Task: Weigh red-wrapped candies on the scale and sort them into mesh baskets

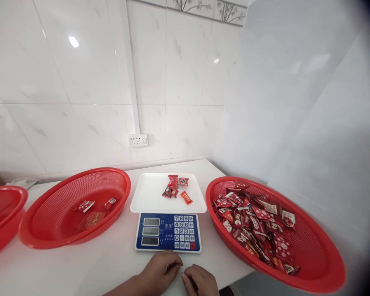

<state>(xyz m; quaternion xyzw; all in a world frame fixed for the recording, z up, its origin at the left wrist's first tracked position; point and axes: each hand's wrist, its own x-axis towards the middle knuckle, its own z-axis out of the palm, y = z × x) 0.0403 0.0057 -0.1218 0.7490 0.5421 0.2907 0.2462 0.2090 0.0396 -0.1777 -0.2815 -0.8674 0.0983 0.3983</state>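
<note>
My left hand [164, 266], fingers curled in, rests against the front edge of a blue and white digital scale [169, 231]. Just to its right is my right hand [200, 280], also closed, low in the view with its lower part cut off. Nothing shows in either hand, and the two are close together but apart. Several small wrapped candies in red and dark wrappers, among them an orange-red candy [186, 197], lie on the scale's white tray [148, 193]. The scale's display digits are too faint to read surely.
At the right, a red basket [314, 246] holds a heap of wrapped candies and overhangs the table's edge. Another red basket [58, 205] at the left has a few packets inside. Part of a third basket [6, 230] enters at far left. A wall socket [138, 140] is behind.
</note>
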